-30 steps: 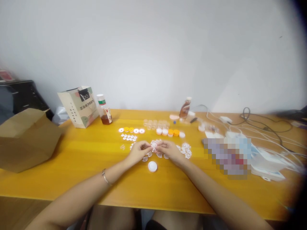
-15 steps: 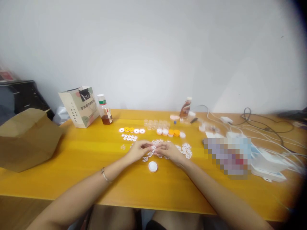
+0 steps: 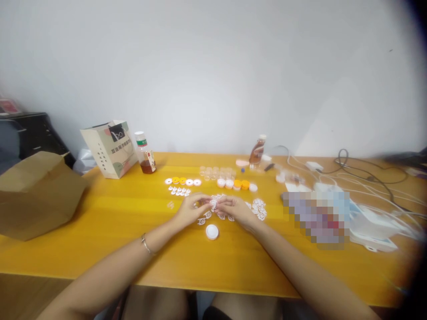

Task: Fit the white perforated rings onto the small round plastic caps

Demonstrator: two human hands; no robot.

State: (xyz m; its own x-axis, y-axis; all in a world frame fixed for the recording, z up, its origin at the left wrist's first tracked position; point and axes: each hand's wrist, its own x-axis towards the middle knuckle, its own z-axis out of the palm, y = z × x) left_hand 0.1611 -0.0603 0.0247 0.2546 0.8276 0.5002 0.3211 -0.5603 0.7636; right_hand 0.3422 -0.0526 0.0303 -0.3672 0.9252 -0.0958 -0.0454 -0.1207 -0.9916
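Note:
Between my two hands is a small white openwork plastic piece (image 3: 213, 203), pinched from both sides by the fingertips. My left hand (image 3: 193, 210) grips its left side, and my right hand (image 3: 235, 210) holds the right side. More white openwork pieces (image 3: 259, 209) lie in a loose heap right of my right hand, and a few (image 3: 204, 218) lie below my left fingers. A round white cap (image 3: 212, 232) rests on the table just in front of my hands. Small white knobbed parts (image 3: 180, 191) stand in rows beyond my left hand.
Behind my hands are a row of white and yellow rings (image 3: 182, 181), white and orange caps (image 3: 237, 184) and clear cups (image 3: 216, 172). Bottles (image 3: 147, 155) and a paper bag (image 3: 115, 151) stand at the back. A brown bag (image 3: 40, 195) is left; cables (image 3: 360, 173) lie right.
Both hands stay in nearly the same place. The openwork piece between the fingertips has turned slightly, and the left fingers have shifted a little.

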